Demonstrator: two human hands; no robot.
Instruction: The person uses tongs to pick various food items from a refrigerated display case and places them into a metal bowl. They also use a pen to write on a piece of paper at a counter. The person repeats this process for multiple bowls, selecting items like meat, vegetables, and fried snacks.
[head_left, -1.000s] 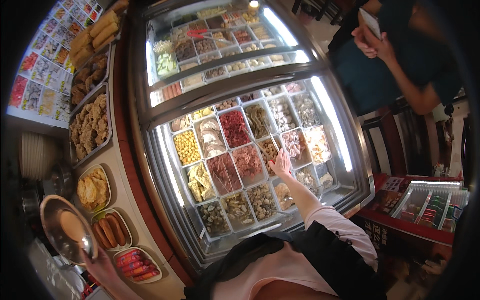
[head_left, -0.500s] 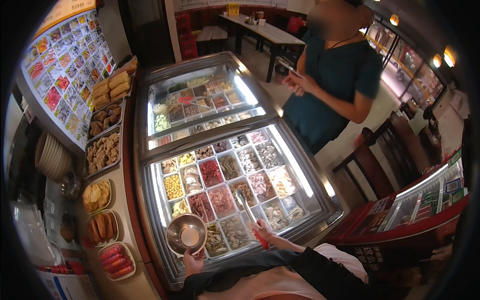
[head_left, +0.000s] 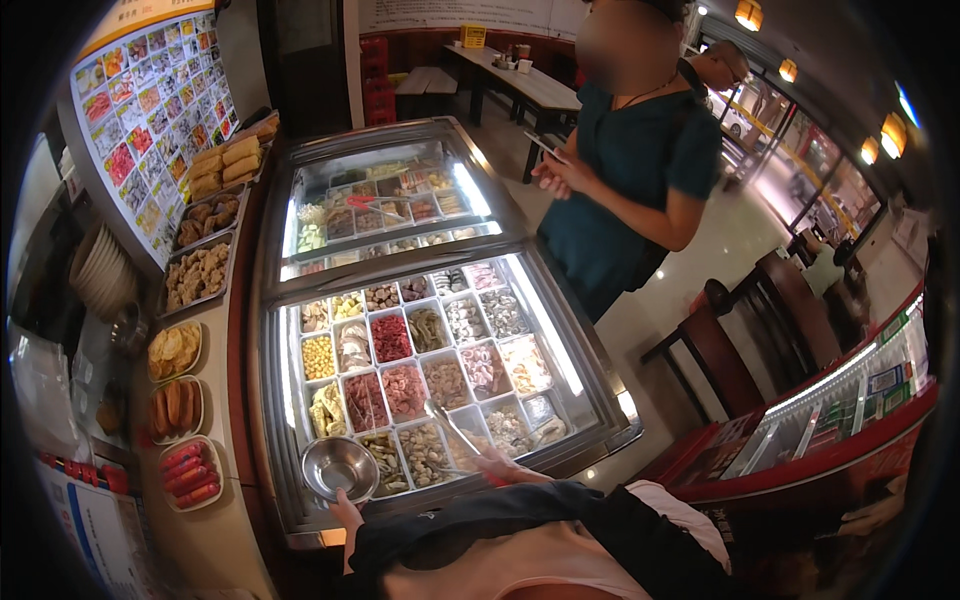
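Steel bowl point(head_left: 340, 466) gripped by the left hand point(head_left: 346, 508); right hand point(head_left: 508, 468) clasps metal tongs point(head_left: 447, 428) over the freezer trays point(head_left: 400, 372).

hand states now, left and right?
Left hand: closed on round steel bowl.
Right hand: closed on metal tongs over the food trays.

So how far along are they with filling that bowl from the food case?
Barely started, it seems. The left hand holds the metal bowl at the case's near edge, and it looks empty. The right hand holds tongs reaching over the food trays; whether they grip anything is unclear. Picking food into the bowl seems still ahead.
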